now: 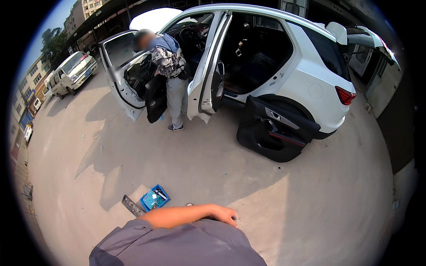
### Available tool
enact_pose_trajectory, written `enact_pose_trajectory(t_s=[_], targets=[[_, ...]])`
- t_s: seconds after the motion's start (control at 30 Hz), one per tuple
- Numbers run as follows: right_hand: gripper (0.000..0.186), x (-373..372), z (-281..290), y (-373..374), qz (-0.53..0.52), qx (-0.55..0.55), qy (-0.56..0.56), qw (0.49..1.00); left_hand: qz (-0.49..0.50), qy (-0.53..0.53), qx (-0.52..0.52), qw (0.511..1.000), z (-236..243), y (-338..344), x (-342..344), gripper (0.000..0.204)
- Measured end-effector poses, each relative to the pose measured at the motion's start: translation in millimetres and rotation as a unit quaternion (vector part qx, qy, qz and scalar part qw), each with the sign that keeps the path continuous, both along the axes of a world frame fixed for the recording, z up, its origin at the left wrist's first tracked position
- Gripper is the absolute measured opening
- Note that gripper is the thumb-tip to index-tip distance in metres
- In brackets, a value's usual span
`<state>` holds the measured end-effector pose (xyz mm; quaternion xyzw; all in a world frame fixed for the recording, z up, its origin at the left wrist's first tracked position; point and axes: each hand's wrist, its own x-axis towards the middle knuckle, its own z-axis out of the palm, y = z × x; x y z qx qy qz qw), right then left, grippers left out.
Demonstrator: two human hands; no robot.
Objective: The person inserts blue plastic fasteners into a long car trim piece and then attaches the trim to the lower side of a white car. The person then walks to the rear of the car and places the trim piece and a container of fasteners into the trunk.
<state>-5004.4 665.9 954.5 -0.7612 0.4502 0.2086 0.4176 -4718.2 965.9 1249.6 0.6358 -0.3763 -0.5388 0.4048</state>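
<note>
My left hand (225, 215) lies in front of my body at the lower middle, its forearm crossing from the left over my grey shirt. The fingers are curled in, and whatever they may hold is hidden. My right hand is out of view. Beyond and to the left of my hand, a blue tray (167, 199) with small parts and tools sits on the ground. A dark flat strip (132, 205) lies beside it. Farther off, a black door trim panel (255, 138) leans by the rear wheel of the white car (306, 84).
A person (167, 66) in a camouflage-sleeved jacket bends at the open front door (116, 82), by another black trim panel (156, 99). The rear door (202, 95) also stands open. A white van (73, 73) is parked at far left. A wall runs along the right.
</note>
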Motion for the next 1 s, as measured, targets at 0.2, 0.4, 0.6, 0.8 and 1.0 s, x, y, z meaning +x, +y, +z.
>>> enact_pose_trajectory(t_s=[0.2,0.4,0.6,0.8,1.0], targets=[[0.013,15.0,9.1,-18.3,-0.035,0.025,-0.018,0.999,0.054,0.011,0.023,0.998,-26.3,51.0,-33.9,0.046],[0.014,65.5,-3.9,-18.7,-0.182,0.122,-0.07,0.973,0.097,-0.003,0.03,0.995,-39.9,102.0,-62.6,0.047],[0.008,48.3,0.7,67.8,0.121,0.038,-0.027,0.992,0.171,-0.004,-0.003,0.985,-76.3,158.5,-98.6,0.045],[0.008,16.7,20.6,132.1,0.185,-0.001,0.031,0.982,0.212,0.012,-0.045,0.976,-104.8,221.3,-131.0,0.042],[0.037,57.0,11.8,211.3,-0.059,0.115,-0.104,0.986,0.132,-0.046,-0.059,0.988,-122.2,283.3,-130.4,0.04]])
